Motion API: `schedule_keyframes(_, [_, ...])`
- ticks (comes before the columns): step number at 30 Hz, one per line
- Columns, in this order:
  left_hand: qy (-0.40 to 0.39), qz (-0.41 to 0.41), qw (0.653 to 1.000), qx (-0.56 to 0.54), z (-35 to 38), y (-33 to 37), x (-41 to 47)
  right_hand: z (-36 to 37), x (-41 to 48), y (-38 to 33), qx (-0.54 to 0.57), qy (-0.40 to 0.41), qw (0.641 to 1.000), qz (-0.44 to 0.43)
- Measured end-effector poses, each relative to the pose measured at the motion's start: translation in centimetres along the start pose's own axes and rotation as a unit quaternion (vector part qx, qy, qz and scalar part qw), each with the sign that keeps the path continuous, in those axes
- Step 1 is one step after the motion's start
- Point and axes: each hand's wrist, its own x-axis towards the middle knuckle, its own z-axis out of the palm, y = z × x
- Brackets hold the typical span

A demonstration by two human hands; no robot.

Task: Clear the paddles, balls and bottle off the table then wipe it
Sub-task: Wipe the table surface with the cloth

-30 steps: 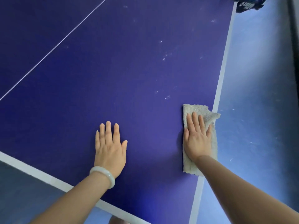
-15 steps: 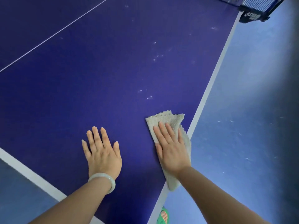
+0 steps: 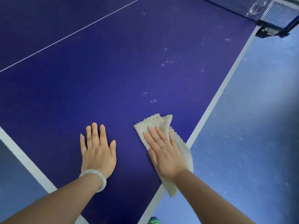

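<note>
both of your hands lie flat, palms down, near the corner of the dark blue counter (image 3: 113,70). your left hand (image 3: 97,152) rests bare on the surface with its fingers straight and slightly spread, holding nothing; a pale bracelet (image 3: 92,172) circles that wrist. your right hand (image 3: 165,156) presses a folded beige cloth (image 3: 155,122) against the surface with straight fingers, not curled round it. the two hands are apart, side by side. the cloth's far corner pokes out beyond your fingertips, and its near end hangs over the white side stripe (image 3: 226,81) and off the edge. small white specks (image 3: 153,101) dot the surface just ahead of the cloth and farther on toward the net (image 3: 275,12). a thin white centre line (image 3: 72,33) runs off to the left. the black net clamp (image 3: 270,32) at the far right edge carries white lettering, too blurred to read. below lies a blue floor (image 3: 250,126), and a green shoe (image 3: 154,221) shows at the bottom edge.
</note>
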Motion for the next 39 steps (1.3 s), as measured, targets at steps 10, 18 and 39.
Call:
schedule_keyframes(10, [-0.001,-0.005,1.000,-0.008,-0.1,0.1,0.0,0.6,0.9,-1.7,0.030,0.055,0.959,0.278])
schedule_keyframes(18, [0.001,-0.007,1.000,-0.005,-0.1,-0.2,0.1,-0.4,0.6,1.8,-0.017,-0.001,0.999,-0.031])
schedule_keyframes(39, [-0.014,-0.005,1.000,0.000,-0.6,-0.1,0.0,-1.7,10.2,4.1,-0.039,-0.048,0.996,-0.063])
